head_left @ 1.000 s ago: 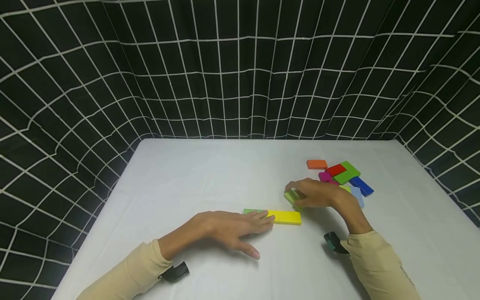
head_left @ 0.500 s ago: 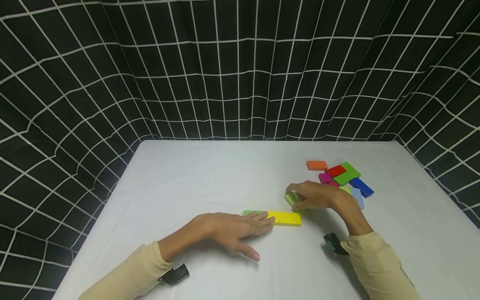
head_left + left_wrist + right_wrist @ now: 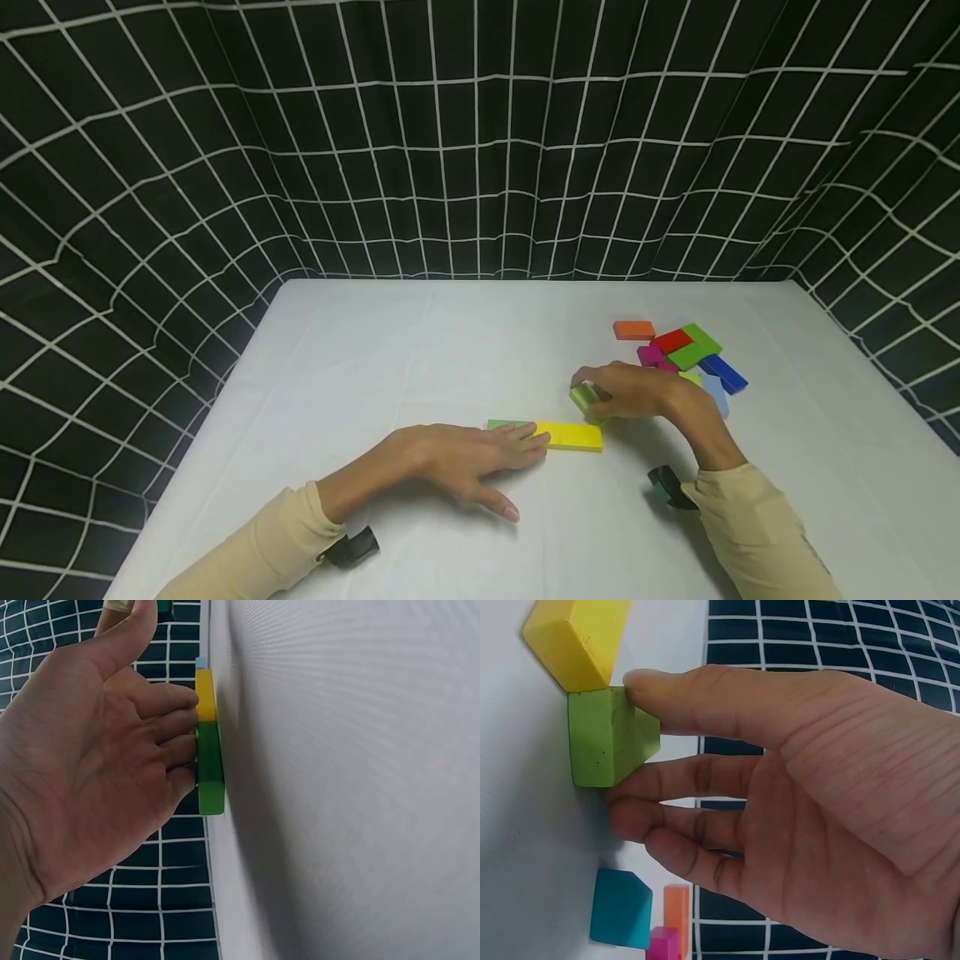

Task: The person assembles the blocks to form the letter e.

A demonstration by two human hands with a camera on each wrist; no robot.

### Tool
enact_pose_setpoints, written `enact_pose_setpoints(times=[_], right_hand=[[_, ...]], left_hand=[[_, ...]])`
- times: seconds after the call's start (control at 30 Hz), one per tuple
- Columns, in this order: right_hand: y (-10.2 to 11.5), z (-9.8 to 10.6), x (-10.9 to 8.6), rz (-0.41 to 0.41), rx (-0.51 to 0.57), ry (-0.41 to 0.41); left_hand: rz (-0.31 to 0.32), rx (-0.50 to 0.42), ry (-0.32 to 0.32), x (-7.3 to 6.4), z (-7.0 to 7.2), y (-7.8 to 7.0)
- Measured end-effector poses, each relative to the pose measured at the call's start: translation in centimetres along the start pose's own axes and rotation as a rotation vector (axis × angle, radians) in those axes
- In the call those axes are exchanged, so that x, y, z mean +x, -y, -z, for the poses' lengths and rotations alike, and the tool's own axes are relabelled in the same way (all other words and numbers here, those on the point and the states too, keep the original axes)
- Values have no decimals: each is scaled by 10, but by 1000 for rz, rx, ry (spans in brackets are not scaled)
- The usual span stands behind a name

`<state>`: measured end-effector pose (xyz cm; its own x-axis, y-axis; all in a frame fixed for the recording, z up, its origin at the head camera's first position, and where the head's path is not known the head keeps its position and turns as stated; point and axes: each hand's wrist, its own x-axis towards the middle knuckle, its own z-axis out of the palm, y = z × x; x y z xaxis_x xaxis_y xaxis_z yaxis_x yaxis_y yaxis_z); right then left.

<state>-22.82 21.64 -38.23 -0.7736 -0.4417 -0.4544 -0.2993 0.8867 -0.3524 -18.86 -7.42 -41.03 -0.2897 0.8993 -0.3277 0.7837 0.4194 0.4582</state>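
In the head view, my left hand (image 3: 465,458) lies with straight fingers over a green block (image 3: 506,423) and the left part of a yellow block (image 3: 573,436), which stand end to end. The left wrist view shows its fingertips right at the faces of the green block (image 3: 211,769) and the yellow one (image 3: 205,694). My right hand (image 3: 630,387) pinches a light green block (image 3: 587,401) between thumb and fingers. Seen from the right wrist, this light green block (image 3: 600,739) stands on the white surface, one corner against the yellow block (image 3: 577,637).
Right of my right hand lies a group of blocks: orange (image 3: 633,330), red (image 3: 671,341), bright green (image 3: 686,357), magenta (image 3: 649,355), dark blue (image 3: 723,372) and light blue (image 3: 716,395). A teal block (image 3: 621,909) shows in the right wrist view. Black grid cloth (image 3: 480,167) surrounds the white table (image 3: 375,358).
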Motion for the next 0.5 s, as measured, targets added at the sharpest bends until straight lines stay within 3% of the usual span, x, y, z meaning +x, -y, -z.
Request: enact_pose_setpoints(times=[0.27, 0.5], right_hand=[[2, 3, -3, -28, 2, -3], [-13, 20, -23, -9, 0, -71]], left_hand=[[0, 16, -4, 0, -1, 0], [4, 26, -7, 0, -1, 0]])
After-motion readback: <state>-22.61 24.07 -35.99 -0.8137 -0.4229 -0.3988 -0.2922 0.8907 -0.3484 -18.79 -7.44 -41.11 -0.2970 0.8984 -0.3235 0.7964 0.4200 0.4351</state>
